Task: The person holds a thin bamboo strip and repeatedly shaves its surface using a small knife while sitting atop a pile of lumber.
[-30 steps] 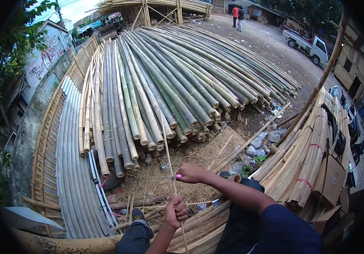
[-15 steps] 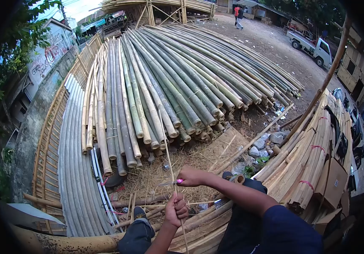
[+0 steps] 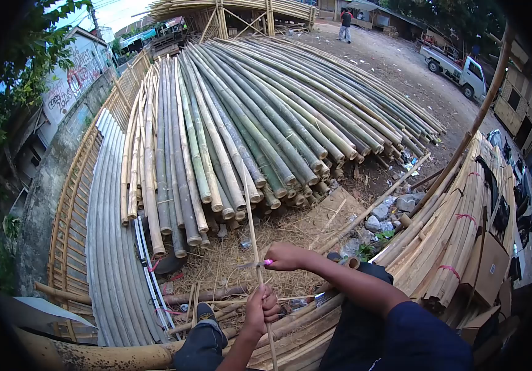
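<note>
My left hand [image 3: 261,310] is wrapped round a thin bamboo strip [image 3: 250,222], which runs upward and away from the fist, its lower end passing down between my legs. Just above, my right hand [image 3: 286,256] grips a knife by its pink handle [image 3: 268,262]. The knife blade [image 3: 247,265] points left and crosses the strip, apparently touching it. Below my hands lie split bamboo lengths [image 3: 303,328], beside my dark-trousered legs.
A big stack of bamboo poles [image 3: 266,136] fans out ahead. Corrugated sheets [image 3: 114,247] and a bamboo ladder-like frame [image 3: 71,216] lie left. Bundled split bamboo [image 3: 451,229] and a cardboard box [image 3: 484,266] are right. A person [image 3: 345,26] and a white truck [image 3: 458,68] are far back.
Both hands have shifted slightly to the right with the strip and knife. The blade stays against the strip just above my left fist. The distant person has moved a little left.
</note>
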A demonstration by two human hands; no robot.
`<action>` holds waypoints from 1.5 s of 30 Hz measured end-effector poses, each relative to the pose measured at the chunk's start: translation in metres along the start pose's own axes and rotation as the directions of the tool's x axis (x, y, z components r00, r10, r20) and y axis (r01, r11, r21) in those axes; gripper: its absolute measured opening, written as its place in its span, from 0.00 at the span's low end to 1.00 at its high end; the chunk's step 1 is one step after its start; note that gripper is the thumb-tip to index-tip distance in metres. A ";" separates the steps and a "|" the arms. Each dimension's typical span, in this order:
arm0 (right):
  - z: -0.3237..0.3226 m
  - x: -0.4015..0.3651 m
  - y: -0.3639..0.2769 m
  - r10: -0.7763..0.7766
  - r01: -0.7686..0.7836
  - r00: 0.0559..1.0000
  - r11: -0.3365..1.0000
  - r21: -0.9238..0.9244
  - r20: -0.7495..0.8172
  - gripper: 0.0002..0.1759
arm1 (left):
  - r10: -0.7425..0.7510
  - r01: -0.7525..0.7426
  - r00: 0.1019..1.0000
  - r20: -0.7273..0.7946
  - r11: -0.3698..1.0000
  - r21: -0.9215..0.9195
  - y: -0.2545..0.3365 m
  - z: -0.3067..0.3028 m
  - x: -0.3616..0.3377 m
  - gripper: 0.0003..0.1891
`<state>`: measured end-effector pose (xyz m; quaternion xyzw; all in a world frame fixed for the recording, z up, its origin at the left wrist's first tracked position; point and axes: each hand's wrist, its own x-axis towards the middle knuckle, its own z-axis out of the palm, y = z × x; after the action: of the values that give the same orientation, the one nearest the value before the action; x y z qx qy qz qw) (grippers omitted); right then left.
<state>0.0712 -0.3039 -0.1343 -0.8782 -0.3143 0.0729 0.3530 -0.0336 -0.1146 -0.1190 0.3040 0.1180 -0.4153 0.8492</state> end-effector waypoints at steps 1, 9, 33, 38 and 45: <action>0.014 0.004 -0.007 -0.029 0.028 0.997 0.999 0.019 0.070 0.20 | 0.007 -0.007 1.000 -0.004 1.000 0.000 0.002 0.003 -0.001 0.16; 0.015 0.015 -0.007 -0.023 0.009 0.997 0.981 -0.191 -0.073 0.19 | 0.127 -0.098 0.979 -0.161 0.979 0.177 0.003 0.012 -0.002 0.16; -0.024 0.011 0.031 0.255 -0.266 0.888 0.964 0.024 -0.381 0.23 | -0.001 0.004 0.999 -0.045 0.998 0.068 -0.012 0.020 -0.021 0.16; 0.011 0.007 -0.001 -0.055 0.048 0.994 0.996 -0.069 -0.099 0.21 | 0.041 -0.039 0.999 -0.036 0.997 0.060 0.008 0.005 -0.004 0.16; -0.021 0.011 0.023 0.283 -0.324 0.922 0.938 -0.122 -0.265 0.19 | 0.027 -0.017 0.996 -0.085 0.994 0.112 -0.006 0.017 -0.012 0.16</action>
<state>0.0988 -0.3220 -0.1329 -0.9446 -0.1334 -0.0073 0.2998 -0.0470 -0.1200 -0.1027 0.3697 0.1281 -0.3982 0.8297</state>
